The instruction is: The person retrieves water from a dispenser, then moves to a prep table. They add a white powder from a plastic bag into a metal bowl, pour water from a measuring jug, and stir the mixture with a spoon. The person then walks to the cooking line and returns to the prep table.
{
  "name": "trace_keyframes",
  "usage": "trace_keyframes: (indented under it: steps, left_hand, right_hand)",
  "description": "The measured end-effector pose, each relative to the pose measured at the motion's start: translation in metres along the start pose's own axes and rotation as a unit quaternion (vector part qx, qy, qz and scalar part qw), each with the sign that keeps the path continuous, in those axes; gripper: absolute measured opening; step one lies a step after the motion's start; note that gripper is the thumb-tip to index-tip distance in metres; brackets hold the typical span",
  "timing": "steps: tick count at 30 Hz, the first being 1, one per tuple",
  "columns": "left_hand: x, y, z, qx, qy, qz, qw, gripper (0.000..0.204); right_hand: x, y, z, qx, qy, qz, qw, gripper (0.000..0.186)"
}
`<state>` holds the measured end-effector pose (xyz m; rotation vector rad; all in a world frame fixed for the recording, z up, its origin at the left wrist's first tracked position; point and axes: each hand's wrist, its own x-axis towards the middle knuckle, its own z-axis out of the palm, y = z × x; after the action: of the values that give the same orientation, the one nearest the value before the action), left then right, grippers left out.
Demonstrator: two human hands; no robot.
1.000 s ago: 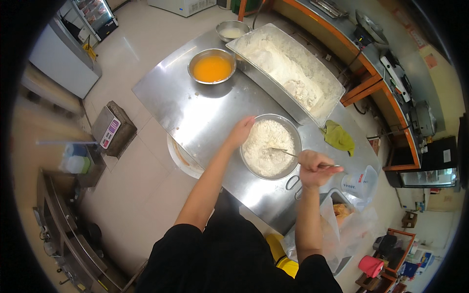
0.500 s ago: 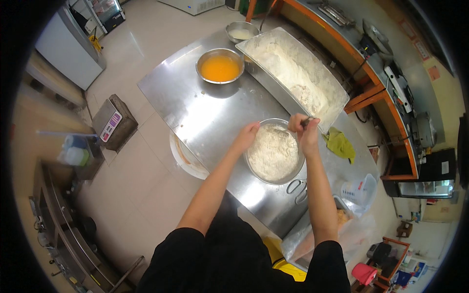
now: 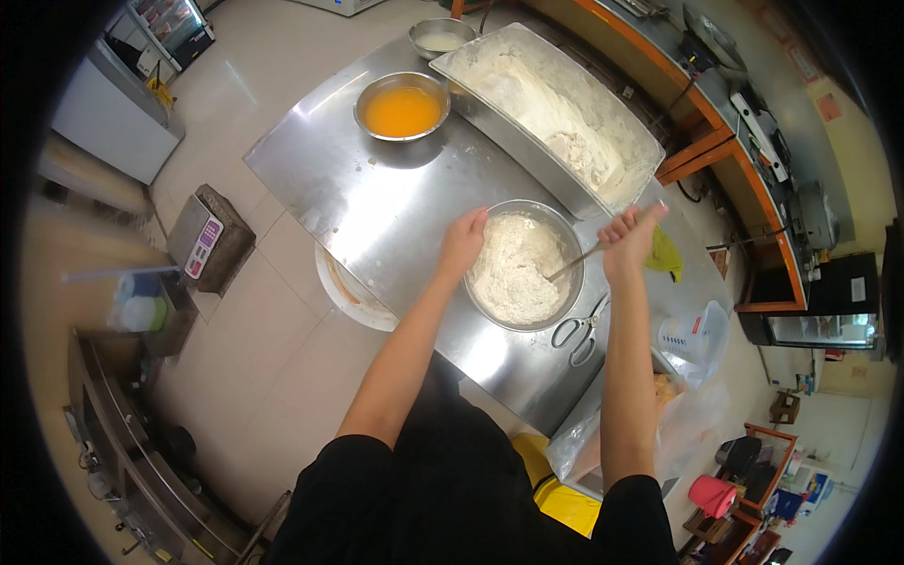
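Note:
A round metal bowl (image 3: 572,299) of pale flour mixture (image 3: 518,268) stands on the steel table. My left hand (image 3: 463,241) grips its rim on the left side. With my right hand (image 3: 629,243) closed round the handle, I hold a long metal utensil (image 3: 573,264) slanting into the bowl; its head is buried in the flour, so I cannot tell its exact kind. Scissors (image 3: 580,331) lie just right of the bowl. Beyond it is a long metal tub (image 3: 527,139) of flour, with a green cloth (image 3: 666,256) partly behind my right hand.
Far left on the table are a bowl of orange liquid (image 3: 403,111) and a smaller bowl (image 3: 440,40) with pale contents. At the right stand a clear plastic jug (image 3: 695,341) and a plastic-covered tray (image 3: 586,457). A scale (image 3: 205,247) sits beyond the table's left edge.
My right hand has moved outward to the right, away from the bowl's rim, and the utensil now slants across the rim. The flour's surface looks stirred. The whole view has shifted slightly.

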<state>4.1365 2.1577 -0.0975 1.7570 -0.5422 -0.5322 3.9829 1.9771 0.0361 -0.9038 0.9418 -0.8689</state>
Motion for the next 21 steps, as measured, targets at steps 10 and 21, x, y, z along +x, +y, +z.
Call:
trace_keyframes:
  steps: [10,21]
  left_hand:
    - [0.002,-0.004,0.002,-0.019,0.008,0.007,1.0,0.035]
    - [0.028,-0.011,-0.002,-0.023,-0.087,0.03,0.995,0.033]
  right_hand:
    - [-0.06,0.073,-0.063,0.229,0.303,-0.072,0.922,0.063]
    - [-0.076,0.008,-0.017,0.206,-0.032,-0.268,0.94,0.07]
